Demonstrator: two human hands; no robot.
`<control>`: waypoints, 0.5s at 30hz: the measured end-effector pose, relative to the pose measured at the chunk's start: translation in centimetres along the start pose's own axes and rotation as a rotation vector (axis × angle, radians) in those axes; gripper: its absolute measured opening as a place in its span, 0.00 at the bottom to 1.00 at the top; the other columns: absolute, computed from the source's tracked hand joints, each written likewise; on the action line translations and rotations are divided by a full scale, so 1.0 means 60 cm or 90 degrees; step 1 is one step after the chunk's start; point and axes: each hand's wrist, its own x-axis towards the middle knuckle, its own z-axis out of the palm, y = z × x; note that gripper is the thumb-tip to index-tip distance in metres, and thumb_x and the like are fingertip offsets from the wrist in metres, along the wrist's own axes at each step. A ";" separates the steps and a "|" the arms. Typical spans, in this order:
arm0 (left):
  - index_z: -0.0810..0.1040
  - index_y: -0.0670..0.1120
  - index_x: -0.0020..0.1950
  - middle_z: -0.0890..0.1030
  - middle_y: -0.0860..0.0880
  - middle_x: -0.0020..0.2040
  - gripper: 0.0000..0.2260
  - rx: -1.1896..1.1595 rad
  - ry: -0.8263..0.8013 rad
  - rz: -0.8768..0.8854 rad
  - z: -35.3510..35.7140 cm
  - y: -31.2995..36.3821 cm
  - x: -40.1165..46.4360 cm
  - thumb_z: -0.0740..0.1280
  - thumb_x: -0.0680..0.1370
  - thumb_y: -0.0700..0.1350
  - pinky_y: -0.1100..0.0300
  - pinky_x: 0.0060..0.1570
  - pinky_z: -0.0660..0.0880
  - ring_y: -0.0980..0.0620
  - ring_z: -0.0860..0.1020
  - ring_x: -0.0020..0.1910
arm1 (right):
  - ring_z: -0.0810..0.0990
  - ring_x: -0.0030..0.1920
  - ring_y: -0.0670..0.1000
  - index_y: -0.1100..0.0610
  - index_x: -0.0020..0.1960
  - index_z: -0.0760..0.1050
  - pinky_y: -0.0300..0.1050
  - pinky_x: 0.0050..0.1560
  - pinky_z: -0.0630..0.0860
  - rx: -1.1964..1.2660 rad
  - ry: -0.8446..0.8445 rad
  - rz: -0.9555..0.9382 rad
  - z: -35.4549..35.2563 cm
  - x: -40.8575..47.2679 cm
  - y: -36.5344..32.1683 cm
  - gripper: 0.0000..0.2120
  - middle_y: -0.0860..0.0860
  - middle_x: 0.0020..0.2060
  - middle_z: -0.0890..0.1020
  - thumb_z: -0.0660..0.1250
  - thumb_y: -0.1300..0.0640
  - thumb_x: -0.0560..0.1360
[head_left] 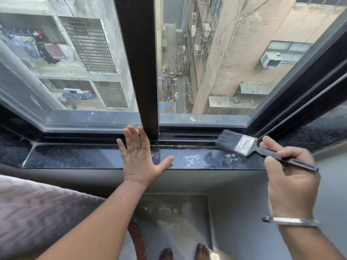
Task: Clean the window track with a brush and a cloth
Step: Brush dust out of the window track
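Window track (187, 138) runs dark along the bottom of the frame, just behind the black stone sill (75, 156), and we see it from the head camera. Our left hand (139, 156) lies flat on the sill, fingers spread, beside the dark upright frame bar (139, 62). Our right hand (290, 177) grips the brush (244, 144) by its handle, bristles at the track. White dust (191, 158) lies on the sill.

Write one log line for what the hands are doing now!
left hand: flat on sill | right hand: holding brush | bristles: at window track | cloth: not seen
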 end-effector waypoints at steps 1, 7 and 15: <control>0.40 0.39 0.80 0.38 0.39 0.80 0.52 -0.053 0.040 0.021 -0.008 -0.001 -0.007 0.55 0.71 0.73 0.37 0.76 0.38 0.41 0.38 0.80 | 0.84 0.55 0.55 0.50 0.40 0.70 0.45 0.55 0.81 0.117 0.005 0.071 0.011 -0.011 -0.005 0.17 0.58 0.51 0.86 0.61 0.73 0.71; 0.78 0.54 0.63 0.84 0.59 0.51 0.24 -0.568 0.142 -0.177 -0.108 -0.031 -0.064 0.59 0.76 0.67 0.56 0.52 0.79 0.60 0.82 0.51 | 0.84 0.54 0.58 0.54 0.41 0.68 0.47 0.49 0.83 0.429 -0.038 0.457 0.148 -0.088 -0.002 0.15 0.63 0.52 0.84 0.53 0.72 0.77; 0.80 0.51 0.45 0.83 0.53 0.41 0.06 -0.729 0.163 -0.578 -0.147 -0.169 -0.027 0.67 0.80 0.48 0.65 0.30 0.76 0.58 0.80 0.35 | 0.84 0.50 0.56 0.59 0.50 0.73 0.49 0.50 0.82 0.362 -0.226 0.688 0.367 -0.167 0.049 0.02 0.60 0.52 0.84 0.63 0.60 0.80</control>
